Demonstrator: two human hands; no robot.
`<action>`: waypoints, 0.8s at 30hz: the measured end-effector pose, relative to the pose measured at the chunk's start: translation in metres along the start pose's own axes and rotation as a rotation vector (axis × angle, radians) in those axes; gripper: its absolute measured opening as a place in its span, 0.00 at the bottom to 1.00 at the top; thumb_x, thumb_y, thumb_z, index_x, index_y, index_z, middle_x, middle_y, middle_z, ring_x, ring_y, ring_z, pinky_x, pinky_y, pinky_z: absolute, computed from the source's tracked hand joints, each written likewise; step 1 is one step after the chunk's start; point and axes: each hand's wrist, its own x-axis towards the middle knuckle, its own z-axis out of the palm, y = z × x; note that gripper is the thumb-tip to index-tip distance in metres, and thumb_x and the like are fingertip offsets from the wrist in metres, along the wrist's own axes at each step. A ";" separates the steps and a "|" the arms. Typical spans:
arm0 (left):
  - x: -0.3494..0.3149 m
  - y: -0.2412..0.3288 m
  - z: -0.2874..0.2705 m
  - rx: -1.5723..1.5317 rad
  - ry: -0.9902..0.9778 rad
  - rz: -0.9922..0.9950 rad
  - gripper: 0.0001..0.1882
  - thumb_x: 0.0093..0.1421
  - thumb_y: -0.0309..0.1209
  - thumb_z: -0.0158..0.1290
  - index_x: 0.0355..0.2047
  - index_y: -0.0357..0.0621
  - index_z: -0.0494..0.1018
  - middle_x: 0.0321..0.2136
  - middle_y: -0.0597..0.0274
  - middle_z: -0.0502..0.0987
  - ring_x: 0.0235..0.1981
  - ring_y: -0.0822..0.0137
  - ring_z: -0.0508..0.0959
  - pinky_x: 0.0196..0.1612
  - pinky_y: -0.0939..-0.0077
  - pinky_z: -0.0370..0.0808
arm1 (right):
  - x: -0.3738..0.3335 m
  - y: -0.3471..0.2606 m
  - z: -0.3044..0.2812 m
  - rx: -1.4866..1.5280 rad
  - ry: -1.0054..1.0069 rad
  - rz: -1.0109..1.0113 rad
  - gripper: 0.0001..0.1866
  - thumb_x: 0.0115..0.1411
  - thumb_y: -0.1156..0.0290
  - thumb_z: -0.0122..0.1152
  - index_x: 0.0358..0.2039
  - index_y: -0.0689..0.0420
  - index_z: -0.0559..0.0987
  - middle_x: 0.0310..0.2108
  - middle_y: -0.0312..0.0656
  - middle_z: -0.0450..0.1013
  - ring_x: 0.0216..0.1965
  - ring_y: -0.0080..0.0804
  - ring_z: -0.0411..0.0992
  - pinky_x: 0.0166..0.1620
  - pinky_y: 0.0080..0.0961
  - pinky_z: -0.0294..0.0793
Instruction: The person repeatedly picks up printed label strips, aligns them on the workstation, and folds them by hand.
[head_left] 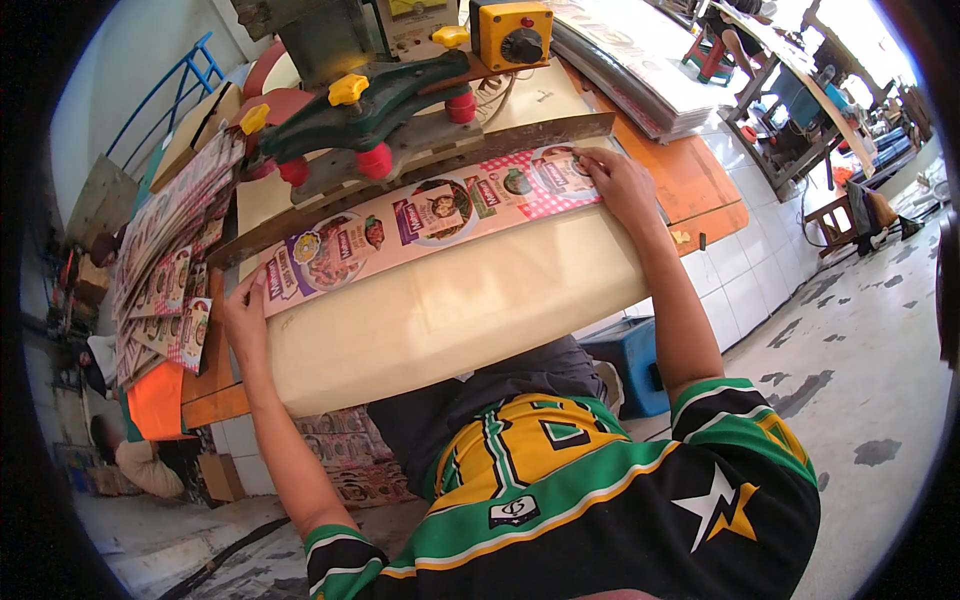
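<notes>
A long strip of printed card (405,226), with food pictures and pink checks, lies across a cream-covered work surface (450,305). My left hand (245,315) grips its left end, thumb on top and the other fingers partly hidden. At the far right end, my right hand (618,182) pinches the strip near its corner. The strip's back edge runs along a brown metal guide bar (440,165). Just behind that bar stands a machine with a dark green cast arm (375,115), red rubber feet (375,161) and yellow knobs (348,90).
Fanned stacks of printed sheets (165,270) lie at the left beside an orange sheet (157,400). A yellow control box (511,35) tops the machine. A tall sheet pile (640,75) stands behind right. A blue bin (625,365) sits below the table.
</notes>
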 end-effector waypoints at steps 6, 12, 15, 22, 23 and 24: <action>-0.002 0.001 -0.002 -0.025 -0.002 -0.027 0.19 0.70 0.43 0.54 0.52 0.45 0.82 0.41 0.52 0.86 0.43 0.67 0.83 0.49 0.74 0.74 | 0.000 -0.001 0.004 0.051 0.004 -0.005 0.16 0.67 0.52 0.58 0.47 0.43 0.86 0.38 0.49 0.82 0.43 0.50 0.79 0.46 0.43 0.75; -0.016 0.015 -0.009 -0.094 0.009 -0.016 0.19 0.69 0.43 0.55 0.50 0.41 0.82 0.39 0.49 0.86 0.39 0.69 0.82 0.47 0.73 0.75 | -0.002 -0.001 0.002 0.067 -0.010 -0.051 0.17 0.68 0.54 0.56 0.49 0.45 0.86 0.41 0.48 0.82 0.45 0.48 0.80 0.48 0.41 0.76; -0.029 0.017 -0.011 -0.071 0.030 -0.024 0.20 0.70 0.41 0.54 0.51 0.38 0.80 0.42 0.46 0.85 0.43 0.65 0.83 0.48 0.71 0.76 | -0.007 -0.004 -0.008 0.099 -0.106 -0.020 0.18 0.70 0.55 0.54 0.52 0.47 0.84 0.44 0.46 0.82 0.46 0.46 0.80 0.50 0.40 0.76; -0.057 0.017 -0.015 -0.101 0.049 -0.063 0.18 0.71 0.38 0.53 0.51 0.36 0.80 0.47 0.47 0.84 0.49 0.62 0.82 0.54 0.72 0.74 | -0.030 -0.020 -0.028 0.201 -0.163 -0.042 0.17 0.70 0.60 0.55 0.55 0.49 0.82 0.47 0.47 0.82 0.47 0.44 0.81 0.51 0.36 0.75; -0.059 0.014 -0.015 -0.107 0.052 -0.059 0.18 0.71 0.37 0.52 0.52 0.36 0.80 0.48 0.47 0.84 0.50 0.62 0.82 0.54 0.72 0.74 | -0.034 -0.022 -0.030 0.199 -0.150 -0.017 0.17 0.70 0.61 0.55 0.54 0.49 0.83 0.47 0.48 0.82 0.47 0.44 0.81 0.51 0.36 0.75; -0.060 0.013 -0.014 -0.107 0.051 -0.060 0.18 0.71 0.37 0.52 0.52 0.36 0.80 0.48 0.47 0.84 0.50 0.62 0.82 0.54 0.72 0.74 | -0.037 -0.025 -0.030 0.196 -0.137 0.010 0.17 0.70 0.61 0.55 0.54 0.50 0.83 0.47 0.48 0.82 0.47 0.45 0.80 0.51 0.36 0.75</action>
